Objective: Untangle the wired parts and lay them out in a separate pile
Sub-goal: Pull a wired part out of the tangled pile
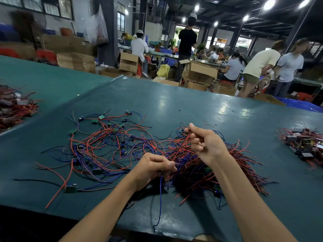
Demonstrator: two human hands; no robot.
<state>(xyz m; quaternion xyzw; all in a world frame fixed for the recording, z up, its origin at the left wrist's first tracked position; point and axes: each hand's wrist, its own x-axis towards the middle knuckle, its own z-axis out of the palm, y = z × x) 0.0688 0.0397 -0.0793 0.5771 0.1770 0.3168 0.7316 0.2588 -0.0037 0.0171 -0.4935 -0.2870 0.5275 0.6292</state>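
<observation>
Green table cover [174, 105]: glossy, spanning the whole near scene.
Laid-out pile [104, 145]: left of the hands, loose red and blue wired parts with small green boards, spread flat.
Left hand [153, 169]: near centre, knuckles up, fingers curled and clamped on a blue wire [160, 198] that hangs over the near edge.
Tangled pile [209, 165]: dense, under and behind both hands.
Right hand [204, 144]: raised above the tangle, wrist bent, thumb and forefinger pinching a red wire [181, 147] running down toward the left hand.

left wire heap [12, 109]: cut by edge | background workers [258, 67]: blurred
</observation>
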